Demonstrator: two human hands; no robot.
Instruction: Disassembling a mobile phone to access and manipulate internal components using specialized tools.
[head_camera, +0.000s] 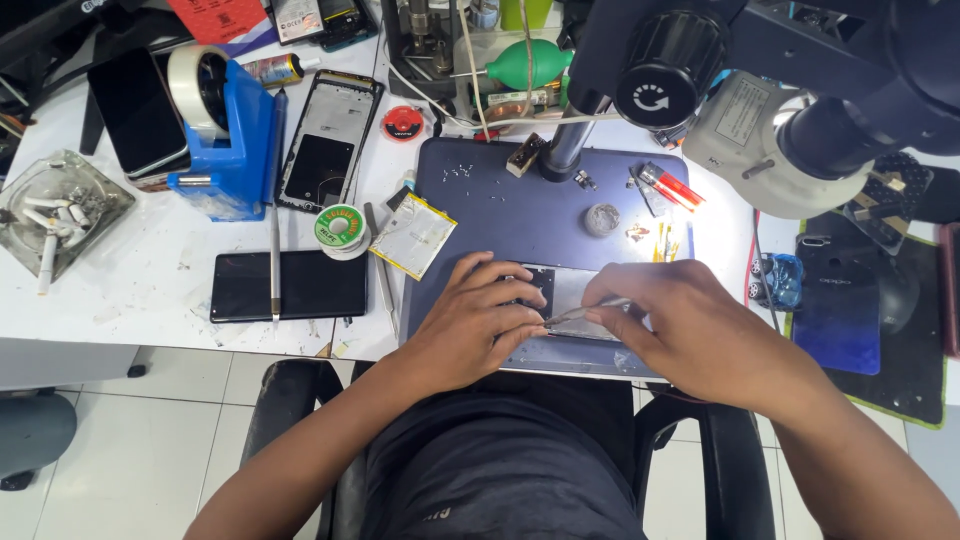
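A person seated at a cluttered white tabletop (150, 290) works on an opened phone (565, 300) lying at the near edge of a dark blue work mat (520, 215), under a microscope (760, 90). The left hand (480, 320) presses flat on the phone's dark part, fingers together, while the right hand (690, 325) pinches slim tweezers (585, 312) pointed at its exposed inside. Loose screws (458, 172) and a removed battery (413, 235) suggest disassembly is done, with inner work and reassembly left.

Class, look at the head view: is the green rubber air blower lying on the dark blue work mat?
No: the green air blower lies on the white table beyond the dark blue work mat, among cables near the microscope post.
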